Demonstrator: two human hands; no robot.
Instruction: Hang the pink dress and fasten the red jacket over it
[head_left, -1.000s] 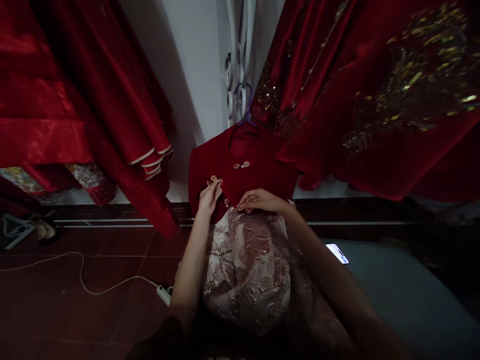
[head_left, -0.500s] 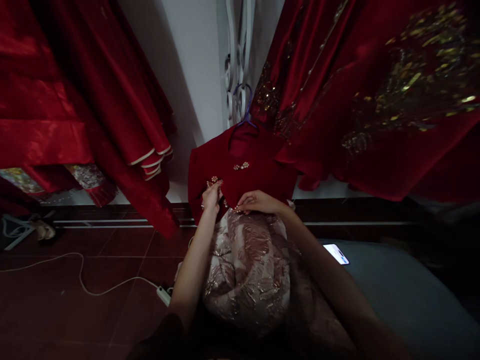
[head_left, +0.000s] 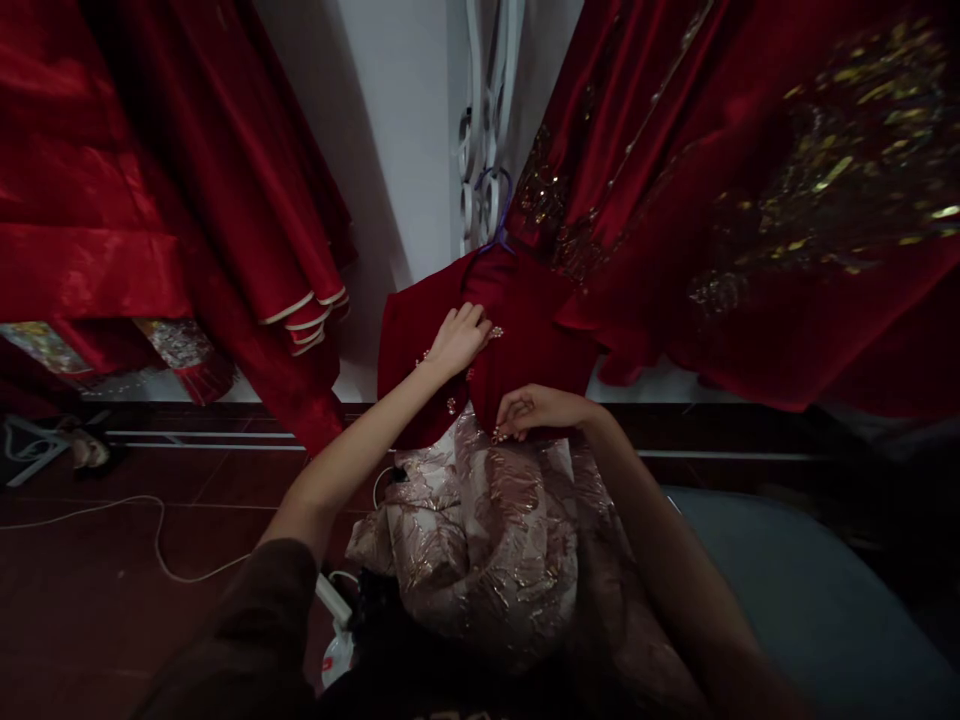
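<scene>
A red jacket [head_left: 540, 300] with beaded flower ornaments hangs on a purple hanger [head_left: 501, 240]. My left hand [head_left: 460, 340] is at its upper front edge, beside a beaded flower clasp [head_left: 496, 332]; the fingers are bent together on the cloth there, and their tips are partly hidden. Lower down, my right hand [head_left: 541, 408] pinches the jacket's front edge near the hem, where a small beaded ornament [head_left: 498, 436] shows at the fingertips. Another beaded ornament [head_left: 451, 405] sits on the left front panel. Below the hem spreads a shiny pinkish brocade fabric [head_left: 517, 540].
Red garments [head_left: 247, 200] hang at the left, and a sequined red garment [head_left: 750, 220] hangs at the right. A white scrolled metal rack [head_left: 480, 140] stands behind the hanger. A grey-blue cushioned surface [head_left: 802, 590] lies at the right. A white cable [head_left: 161, 540] crosses the tiled floor.
My left hand has moved up and right from the left panel's ornaments to the upper clasp. My right hand has shifted slightly right and down, and the front edges lie closer together.
</scene>
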